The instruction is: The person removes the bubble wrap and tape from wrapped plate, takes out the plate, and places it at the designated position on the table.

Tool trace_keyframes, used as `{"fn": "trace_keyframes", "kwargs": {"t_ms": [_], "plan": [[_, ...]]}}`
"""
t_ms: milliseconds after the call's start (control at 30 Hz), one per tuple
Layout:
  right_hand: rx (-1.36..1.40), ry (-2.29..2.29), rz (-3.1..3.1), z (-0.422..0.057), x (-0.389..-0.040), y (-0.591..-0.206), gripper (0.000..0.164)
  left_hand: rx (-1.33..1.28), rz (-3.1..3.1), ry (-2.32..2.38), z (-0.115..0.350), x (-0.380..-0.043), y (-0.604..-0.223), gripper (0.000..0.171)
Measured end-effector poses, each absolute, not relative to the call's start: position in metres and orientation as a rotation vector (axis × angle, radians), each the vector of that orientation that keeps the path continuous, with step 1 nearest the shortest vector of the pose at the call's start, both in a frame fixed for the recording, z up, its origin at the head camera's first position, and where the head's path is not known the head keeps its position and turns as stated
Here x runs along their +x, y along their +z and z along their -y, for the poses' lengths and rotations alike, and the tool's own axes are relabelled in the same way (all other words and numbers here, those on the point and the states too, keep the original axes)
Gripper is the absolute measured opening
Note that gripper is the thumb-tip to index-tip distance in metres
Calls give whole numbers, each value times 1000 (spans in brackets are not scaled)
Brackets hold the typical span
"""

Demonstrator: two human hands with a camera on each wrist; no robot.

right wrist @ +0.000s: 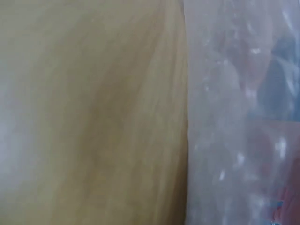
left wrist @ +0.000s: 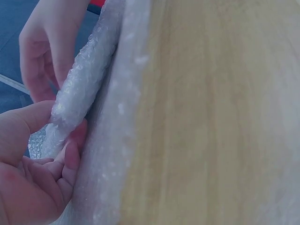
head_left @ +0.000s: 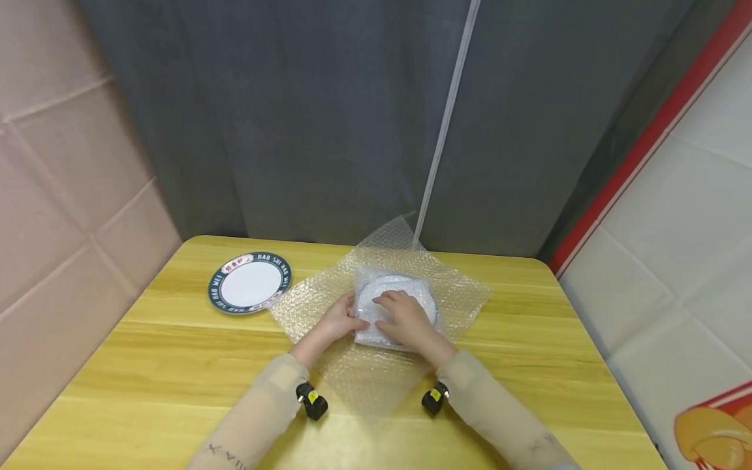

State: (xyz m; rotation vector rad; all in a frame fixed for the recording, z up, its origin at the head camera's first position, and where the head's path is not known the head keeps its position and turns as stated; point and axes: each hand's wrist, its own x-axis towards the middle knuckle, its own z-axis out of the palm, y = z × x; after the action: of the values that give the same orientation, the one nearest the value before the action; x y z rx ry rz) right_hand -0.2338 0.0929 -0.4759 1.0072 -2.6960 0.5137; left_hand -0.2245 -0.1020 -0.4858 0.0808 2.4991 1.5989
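A plate wrapped in bubble wrap (head_left: 418,287) lies on a larger spread sheet of bubble wrap (head_left: 376,385), its round white shape showing through. My left hand (head_left: 337,318) grips the left edge of the wrapped plate. In the left wrist view, the thumb of the left hand (left wrist: 35,164) lies on one side of the padded edge and the curled fingers on the other. Across the top of the bundle rests my right hand (head_left: 408,320), fingers extended onto the wrap. The right wrist view shows mainly bubble wrap (right wrist: 220,112), with that hand mostly hidden behind it.
Left of the sheet sits an unwrapped plate (head_left: 251,283) with a dark green lettered rim; a corner of the wrap overlaps it. Everything rests on a yellow wooden table (head_left: 147,391). A dark grey curtain (head_left: 329,117) hangs behind its back edge, with walls at both sides.
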Motion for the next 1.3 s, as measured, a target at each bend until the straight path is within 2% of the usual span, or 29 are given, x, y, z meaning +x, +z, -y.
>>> {"fn": "trace_keyframes", "kwargs": {"t_ms": [300, 1300], "plan": [[1019, 381, 2699, -78, -238, -471, 39, 105, -2502, 1586, 101, -226, -487, 91], [785, 485, 2694, -62, -241, -482, 8, 91, -2499, 1598, 102, -226, -489, 91]]}}
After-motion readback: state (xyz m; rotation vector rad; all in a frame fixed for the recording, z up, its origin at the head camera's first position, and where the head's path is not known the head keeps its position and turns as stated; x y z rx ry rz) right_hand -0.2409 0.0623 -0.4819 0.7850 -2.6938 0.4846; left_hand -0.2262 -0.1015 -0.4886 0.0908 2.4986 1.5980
